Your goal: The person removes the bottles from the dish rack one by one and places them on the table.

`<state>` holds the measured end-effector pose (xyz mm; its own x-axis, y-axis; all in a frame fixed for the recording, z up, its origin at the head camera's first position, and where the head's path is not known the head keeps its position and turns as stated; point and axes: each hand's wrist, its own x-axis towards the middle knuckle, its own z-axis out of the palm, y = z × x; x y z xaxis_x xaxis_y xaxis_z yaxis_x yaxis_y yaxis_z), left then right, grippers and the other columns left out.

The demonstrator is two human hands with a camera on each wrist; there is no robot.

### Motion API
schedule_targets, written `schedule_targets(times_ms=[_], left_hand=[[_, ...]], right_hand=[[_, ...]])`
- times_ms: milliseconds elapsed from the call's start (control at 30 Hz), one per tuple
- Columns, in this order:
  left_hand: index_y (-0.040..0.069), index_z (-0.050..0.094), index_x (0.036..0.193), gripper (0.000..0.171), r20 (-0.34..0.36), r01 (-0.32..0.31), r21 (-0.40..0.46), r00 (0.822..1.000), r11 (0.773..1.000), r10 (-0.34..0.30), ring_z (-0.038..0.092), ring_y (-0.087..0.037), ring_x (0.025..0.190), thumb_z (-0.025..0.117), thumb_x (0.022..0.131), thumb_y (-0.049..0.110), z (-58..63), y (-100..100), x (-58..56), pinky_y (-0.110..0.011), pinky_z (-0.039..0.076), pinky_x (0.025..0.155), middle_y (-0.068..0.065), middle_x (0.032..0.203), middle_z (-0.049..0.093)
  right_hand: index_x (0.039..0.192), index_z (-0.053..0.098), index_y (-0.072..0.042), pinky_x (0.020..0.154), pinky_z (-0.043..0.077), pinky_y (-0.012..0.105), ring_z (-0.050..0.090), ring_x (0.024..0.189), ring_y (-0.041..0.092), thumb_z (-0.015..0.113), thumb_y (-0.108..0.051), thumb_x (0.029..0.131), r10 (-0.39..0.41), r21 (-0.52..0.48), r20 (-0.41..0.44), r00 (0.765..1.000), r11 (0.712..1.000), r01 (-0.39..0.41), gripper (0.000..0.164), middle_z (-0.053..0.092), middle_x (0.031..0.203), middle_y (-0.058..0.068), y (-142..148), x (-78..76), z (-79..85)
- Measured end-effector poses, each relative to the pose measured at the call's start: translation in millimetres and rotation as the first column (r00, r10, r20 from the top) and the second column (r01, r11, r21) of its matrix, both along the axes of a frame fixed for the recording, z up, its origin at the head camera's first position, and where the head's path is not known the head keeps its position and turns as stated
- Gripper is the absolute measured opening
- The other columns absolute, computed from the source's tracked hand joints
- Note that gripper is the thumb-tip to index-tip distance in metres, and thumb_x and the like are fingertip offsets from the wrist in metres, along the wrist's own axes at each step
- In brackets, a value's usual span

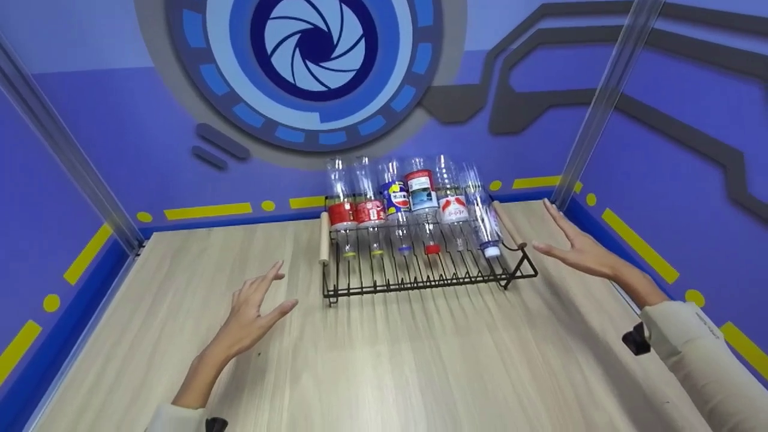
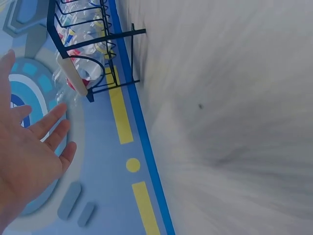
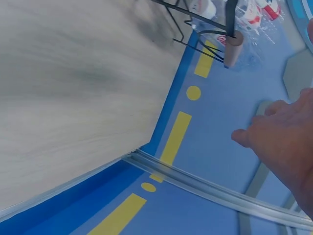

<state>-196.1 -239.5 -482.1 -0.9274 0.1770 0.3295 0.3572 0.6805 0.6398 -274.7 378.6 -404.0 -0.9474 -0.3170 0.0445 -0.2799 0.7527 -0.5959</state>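
A black wire rack (image 1: 420, 284) with wooden handles stands toward the back of the table, and a row of several clear plastic bottles leans in it, caps down. Among them are a bottle with a red label (image 1: 342, 213), one with a blue label (image 1: 396, 198) and one with a white cap (image 1: 491, 249). My left hand (image 1: 249, 315) hovers to the left of the rack, fingers spread, holding nothing. To the right, my right hand (image 1: 579, 249) is held near the right wooden handle (image 1: 509, 224), apart from it, fingers extended. The left wooden handle (image 2: 73, 77) shows beyond my fingers in the left wrist view.
The rack stands on a light wood table (image 1: 372, 372). Blue printed panels (image 1: 288, 174) wall in its back and sides, with metal posts (image 1: 612, 78) at the corners. A small dark speck (image 2: 200, 106) lies on the tabletop.
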Motion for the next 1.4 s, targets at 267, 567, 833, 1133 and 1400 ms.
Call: schedule_targets(times_ms=[267,567,833,1133,1400], left_hand=[[0.015,0.028,0.162,0.078,0.057,0.049,0.034,0.997,0.998,-0.051,0.040,-0.039,0.142,0.067,0.097,0.035,2.4,10,-20.3,-0.067,0.020,0.113,-0.012,0.146,0.055],[0.017,0.024,0.164,0.078,0.134,0.080,0.126,0.986,0.989,-0.097,0.044,-0.037,0.140,0.064,0.099,0.035,-7.4,26,-38.9,-0.067,0.031,0.113,-0.012,0.147,0.053],[0.015,0.024,0.163,0.078,0.147,0.085,0.177,0.983,0.980,-0.112,0.047,-0.034,0.136,0.064,0.099,0.036,-16.2,43,-59.0,-0.065,0.034,0.112,-0.011,0.146,0.054],[0.016,0.027,0.163,0.074,0.172,0.114,0.263,0.972,0.958,-0.163,0.059,-0.027,0.118,0.064,0.101,0.031,-25.4,54,-72.2,-0.047,0.048,0.097,-0.011,0.136,0.059],[0.021,0.025,0.164,0.071,0.175,0.108,0.290,0.971,0.951,-0.164,0.059,-0.024,0.110,0.061,0.103,0.028,-29.8,52,-70.9,-0.037,0.047,0.087,-0.014,0.142,0.053]], right_hand=[[0.165,-0.006,-0.029,0.111,0.018,0.080,0.015,0.151,0.056,0.058,-0.037,0.103,0.019,-0.035,0.036,0.999,0.999,-0.017,0.089,0.009,0.170,0.025,-9,-18.8,6.8],[0.166,0.004,-0.013,0.111,0.034,0.071,0.030,0.146,0.056,0.057,-0.044,0.103,0.017,0.039,0.100,0.995,0.999,-0.021,0.087,0.025,0.161,0.036,-19,-50.1,6.7],[0.165,0.010,-0.008,0.107,0.041,0.067,0.042,0.140,0.055,0.059,-0.041,0.103,0.010,0.027,0.110,0.994,1.000,-0.013,0.085,0.041,0.152,0.036,-30,-74.3,12.3],[0.158,0.025,0.003,0.089,0.058,0.050,0.062,0.120,0.049,0.058,-0.028,0.105,0.087,0.023,0.093,0.992,0.996,-0.090,0.070,0.056,0.137,0.036,-39,-82.8,10.2],[0.156,0.029,0.006,0.093,0.055,0.055,0.064,0.115,0.048,0.058,-0.027,0.105,0.083,0.071,0.076,0.994,0.994,-0.088,0.068,0.061,0.132,0.035,-61,-102.1,17.6]])
